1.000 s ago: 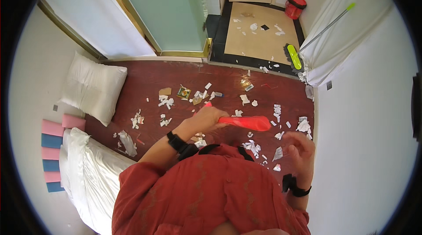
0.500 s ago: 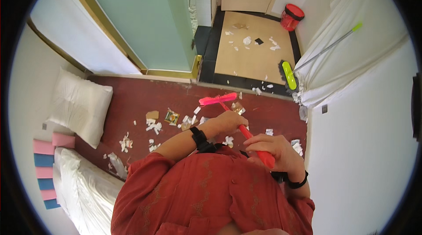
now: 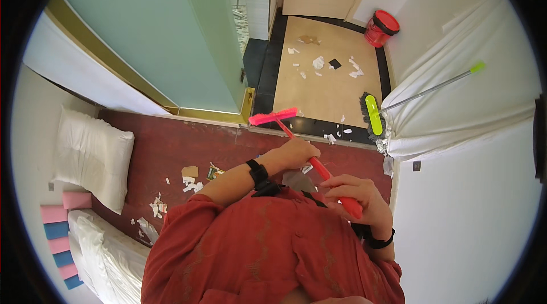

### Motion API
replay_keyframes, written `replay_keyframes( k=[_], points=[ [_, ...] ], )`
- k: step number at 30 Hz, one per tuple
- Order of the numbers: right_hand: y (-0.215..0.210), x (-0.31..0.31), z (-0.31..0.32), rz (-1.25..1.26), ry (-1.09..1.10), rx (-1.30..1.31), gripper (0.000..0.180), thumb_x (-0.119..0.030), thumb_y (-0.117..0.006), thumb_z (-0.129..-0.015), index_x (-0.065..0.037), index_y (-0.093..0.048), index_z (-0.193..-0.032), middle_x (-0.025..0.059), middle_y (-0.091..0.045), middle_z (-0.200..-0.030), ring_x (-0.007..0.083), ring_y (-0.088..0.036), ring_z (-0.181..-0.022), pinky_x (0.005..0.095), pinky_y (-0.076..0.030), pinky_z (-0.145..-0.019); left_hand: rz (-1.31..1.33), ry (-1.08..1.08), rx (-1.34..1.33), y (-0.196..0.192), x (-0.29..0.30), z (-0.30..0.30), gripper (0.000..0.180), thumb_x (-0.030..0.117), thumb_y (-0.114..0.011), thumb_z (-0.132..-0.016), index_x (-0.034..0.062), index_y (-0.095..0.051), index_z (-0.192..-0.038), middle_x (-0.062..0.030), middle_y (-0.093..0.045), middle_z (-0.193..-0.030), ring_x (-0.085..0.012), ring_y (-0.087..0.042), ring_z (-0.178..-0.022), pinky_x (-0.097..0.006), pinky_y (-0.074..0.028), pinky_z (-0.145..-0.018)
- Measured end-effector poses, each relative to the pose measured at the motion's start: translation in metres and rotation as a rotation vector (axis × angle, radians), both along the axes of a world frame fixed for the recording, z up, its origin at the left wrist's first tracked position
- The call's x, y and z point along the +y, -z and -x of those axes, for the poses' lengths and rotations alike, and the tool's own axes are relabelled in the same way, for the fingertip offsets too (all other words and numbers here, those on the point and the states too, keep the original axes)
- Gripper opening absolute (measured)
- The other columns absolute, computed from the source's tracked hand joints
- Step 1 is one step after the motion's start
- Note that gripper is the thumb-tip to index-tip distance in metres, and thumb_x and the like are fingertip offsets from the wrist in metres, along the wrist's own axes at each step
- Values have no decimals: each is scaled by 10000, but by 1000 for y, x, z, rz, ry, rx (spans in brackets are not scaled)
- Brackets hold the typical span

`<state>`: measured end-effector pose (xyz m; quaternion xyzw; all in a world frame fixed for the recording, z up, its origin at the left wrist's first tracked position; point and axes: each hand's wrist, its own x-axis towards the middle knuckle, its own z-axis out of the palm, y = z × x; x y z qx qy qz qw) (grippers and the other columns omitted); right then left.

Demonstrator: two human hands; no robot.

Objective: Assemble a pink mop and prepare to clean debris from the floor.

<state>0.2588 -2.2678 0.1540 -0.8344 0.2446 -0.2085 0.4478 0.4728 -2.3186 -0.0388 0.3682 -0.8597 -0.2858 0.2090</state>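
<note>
Brush [image 3: 319,168] slants through both hands [image 3: 300,153] [image 3: 366,198], head [image 3: 273,116] beyond the left

one head-worn fisheye view, looking down over red shirt [image 3: 245,247] at near hands [image 3: 300,153], floor [image 3: 171,139] beyond

The broom [image 3: 273,116] is held by the left hand [image 3: 302,153] nearer to its head, and by the right hand [image 3: 360,198] near its other end. On the left, a pillow [image 3: 94,159] is placed beyond the bed [image 3: 108,247]. Ahead, scraps [image 3: 318,62] are scattered on the entry floor [image 3: 347,99]; a bucket [image 3: 379,32] is placed by its far right corner, a mop [image 3: 374,115] at the near one.
</note>
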Motion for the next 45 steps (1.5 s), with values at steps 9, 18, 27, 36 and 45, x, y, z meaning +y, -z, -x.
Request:
replay_keyframes(
  k=[9,18,27,36,45],
  points=[
    [17,-151,0,-29,-50,-96,198,-94,-765,-761,-57,-663,-927,103,-680,-1049,299,-680,-877,346,-541,-742,-70,-48,-96,-7,-122,-14,129,198,-698,-759,102,-637,-819,-121,-654,-772,-352,-644,-778,-448,-499,-684],
    [17,-286,17,-66,-43,-56,191,-77,-760,-764,-47,-654,-919,115,-678,-1052,296,-677,-894,338,-538,-756,-86,-52,-103,5,-267,2,153,210,-721,-760,108,-641,-842,-118,-653,-776,-342,-648,-773,-442,-503,-677],
    [51,-410,-8,-178,120,-35,119,-35,-702,-807,-21,-654,-915,133,-674,-1089,278,-667,-951,328,-514,-830,-98,-29,-227,47,-401,-27,168,239,-714,-779,107,-637,-849,-123,-655,-777,-345,-651,-778,-458,-504,-689],
    [116,-514,-67,-311,342,-82,120,-19,-655,-850,1,-635,-967,136,-666,-1144,245,-650,-940,310,-490,-843,-145,-37,-226,117,-530,-70,183,183,-686,-760,83,-653,-911,-131,-656,-876,-344,-642,-861,-442,-511,-736],
    [53,-556,-60,-290,509,85,108,-10,-676,-814,23,-648,-913,162,-688,-1054,249,-672,-876,304,-509,-791,-186,142,-71,92,-572,-20,163,225,-707,-738,94,-643,-811,-135,-651,-800,-350,-647,-806,-462,-510,-704]
  ],
)
